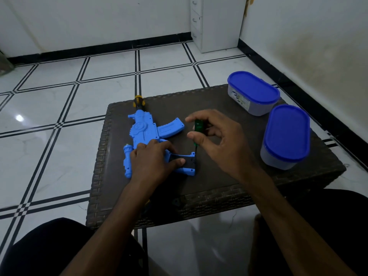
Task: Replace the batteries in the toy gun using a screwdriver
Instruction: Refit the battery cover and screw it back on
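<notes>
A blue toy gun (146, 130) lies flat on the dark wicker table (219, 182), its yellow-black muzzle pointing away from me. My left hand (153, 158) rests on the gun's rear part, thumb lying on the black panel (186, 161) of the stock. My right hand (219, 140) pinches the green handle of a screwdriver (198, 126) between thumb and fingers. The screwdriver stands nearly upright, and its thin shaft reaches down to the far right corner of the black panel. The tip itself is too small to make out.
Two oval containers with blue lids stand on the table's right side, one at the back (253, 92) and one nearer (286, 136). White tiled floor (59, 108) surrounds the table. My knees are at the bottom edge.
</notes>
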`<state>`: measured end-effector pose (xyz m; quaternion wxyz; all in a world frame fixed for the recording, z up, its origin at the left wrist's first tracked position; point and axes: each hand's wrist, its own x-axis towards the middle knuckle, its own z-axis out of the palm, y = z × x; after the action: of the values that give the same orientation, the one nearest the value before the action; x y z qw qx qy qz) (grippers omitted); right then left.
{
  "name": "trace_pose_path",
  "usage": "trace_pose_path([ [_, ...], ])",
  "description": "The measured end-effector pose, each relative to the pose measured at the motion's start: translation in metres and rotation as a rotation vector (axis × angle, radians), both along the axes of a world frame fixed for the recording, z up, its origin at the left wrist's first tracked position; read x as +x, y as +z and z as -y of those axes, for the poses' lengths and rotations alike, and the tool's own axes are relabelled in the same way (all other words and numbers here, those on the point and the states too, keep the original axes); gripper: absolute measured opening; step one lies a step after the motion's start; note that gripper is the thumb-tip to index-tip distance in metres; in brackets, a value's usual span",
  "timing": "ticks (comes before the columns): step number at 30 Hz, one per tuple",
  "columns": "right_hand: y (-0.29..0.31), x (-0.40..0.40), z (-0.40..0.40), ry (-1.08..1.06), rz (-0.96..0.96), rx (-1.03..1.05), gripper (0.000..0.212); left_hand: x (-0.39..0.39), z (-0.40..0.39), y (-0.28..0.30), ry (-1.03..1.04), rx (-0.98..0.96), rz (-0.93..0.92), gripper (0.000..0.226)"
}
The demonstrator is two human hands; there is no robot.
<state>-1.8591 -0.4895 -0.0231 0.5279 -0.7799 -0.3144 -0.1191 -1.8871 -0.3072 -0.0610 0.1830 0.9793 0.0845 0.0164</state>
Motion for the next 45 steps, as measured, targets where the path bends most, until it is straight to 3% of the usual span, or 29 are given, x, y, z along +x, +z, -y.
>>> trace_pose_path([
  [2, -0.001, 0.0003, -0.0007, -0.018, 0.033, -0.037, 0.038, -0.0004, -0.0001, 0.0004, 0.0, 0.004, -0.007, 0.031],
  [7, -0.0032, -0.0017, 0.0, -0.055, 0.103, -0.043, 0.031, -0.0001, -0.001, 0.0003, -0.006, 0.003, -0.009, 0.031],
  [15, -0.0052, -0.0022, -0.003, -0.019, 0.037, 0.088, 0.036, -0.0003, 0.0005, -0.0003, 0.016, -0.004, -0.003, 0.034],
  [20, -0.0062, 0.0006, -0.0031, -0.102, 0.108, 0.003, 0.02, 0.0, -0.0001, -0.0008, 0.013, -0.01, 0.002, 0.033],
  [26, -0.0034, -0.0015, -0.0029, 0.116, 0.017, 0.043, 0.034, -0.0003, -0.0003, -0.0012, 0.009, -0.017, 0.008, 0.031],
  [29, -0.0026, -0.0027, -0.0038, 0.105, -0.007, 0.065, 0.029, -0.001, -0.0004, -0.0011, 0.012, -0.007, 0.016, 0.032],
  [37, -0.0033, 0.0006, -0.0069, -0.056, 0.143, -0.138, 0.026, -0.002, -0.0003, -0.0017, 0.01, 0.0, 0.012, 0.035],
  [45, -0.0012, 0.001, 0.0017, 0.164, -0.023, -0.039, 0.044, -0.0012, -0.0005, -0.0033, 0.006, -0.009, 0.02, 0.033],
])
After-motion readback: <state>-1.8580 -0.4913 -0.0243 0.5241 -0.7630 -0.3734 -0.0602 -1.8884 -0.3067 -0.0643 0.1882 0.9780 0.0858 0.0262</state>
